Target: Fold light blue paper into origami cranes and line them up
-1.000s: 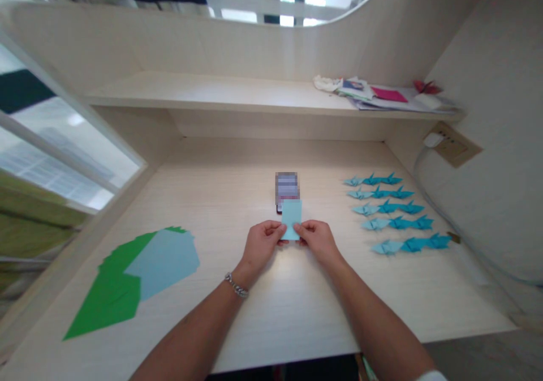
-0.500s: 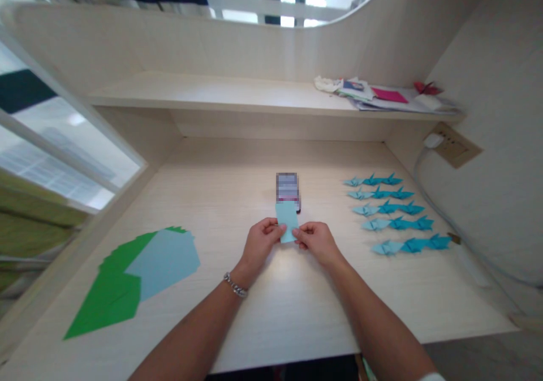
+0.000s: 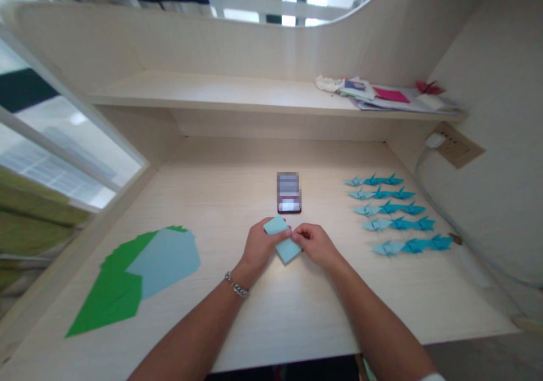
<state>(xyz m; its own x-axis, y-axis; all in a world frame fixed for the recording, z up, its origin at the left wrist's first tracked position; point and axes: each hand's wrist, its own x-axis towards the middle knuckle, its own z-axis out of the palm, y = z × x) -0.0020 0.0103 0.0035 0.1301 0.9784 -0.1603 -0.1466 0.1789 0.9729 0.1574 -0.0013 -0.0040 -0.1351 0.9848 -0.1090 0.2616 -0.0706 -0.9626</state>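
Note:
A light blue folded piece of origami paper (image 3: 288, 250) is held slantwise just above the desk, in front of the phone. My left hand (image 3: 259, 245) grips it from the left, thumb lying across its face and fingers behind. At its right edge my right hand (image 3: 314, 242) is closed in a pinch, thumb and forefinger together on the paper. Beyond the paper lies a phone (image 3: 289, 193) with a blurred screen. Folded blue paper cranes (image 3: 397, 223) stand in several rows on the right, each row running from pale to deeper blue.
Green paper sheets (image 3: 111, 297) and light blue sheets (image 3: 169, 262) lie fanned out on the left of the desk (image 3: 254, 324). A shelf (image 3: 229, 94) behind holds a pile of papers (image 3: 390, 94). A cable (image 3: 441, 211) runs down from the wall socket (image 3: 459, 146).
The light blue paper has turned from upright to slanted and come nearer, uncovering the phone's lower end. My left thumb has moved across the paper.

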